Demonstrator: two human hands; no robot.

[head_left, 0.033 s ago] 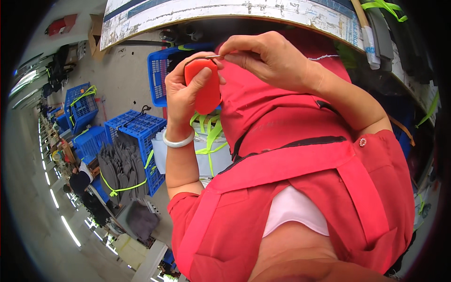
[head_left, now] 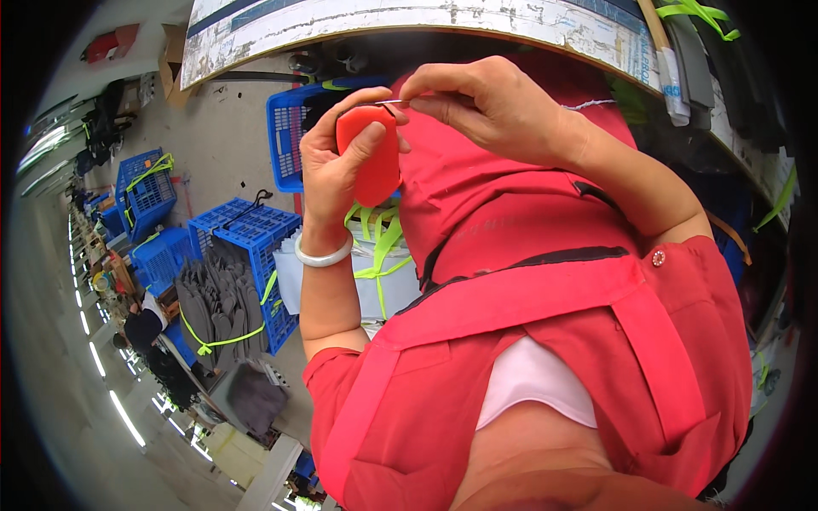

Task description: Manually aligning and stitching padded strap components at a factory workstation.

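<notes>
In front of my red apron (head_left: 528,213), my left hand (head_left: 328,175) is closed around a flat red piece (head_left: 371,166) with angled corners and a dark upper edge. The thumb presses on its face, and the fingers wrap behind it. From the right comes my right hand (head_left: 498,111), its thumb and forefinger pinching one end of a thin metal rod (head_left: 390,102). The rod's other end lies along the upper edge of the red piece, by my left fingertips. What kind of thing the red piece is, I cannot tell.
A worn white tabletop (head_left: 400,25) crosses the far side. Below it stands a blue crate (head_left: 277,145). Left are more blue crates (head_left: 247,220), a strapped bundle of grey pieces (head_left: 221,302), and a person (head_left: 149,328). White sheets (head_left: 388,294) with green straps sit beside my left forearm.
</notes>
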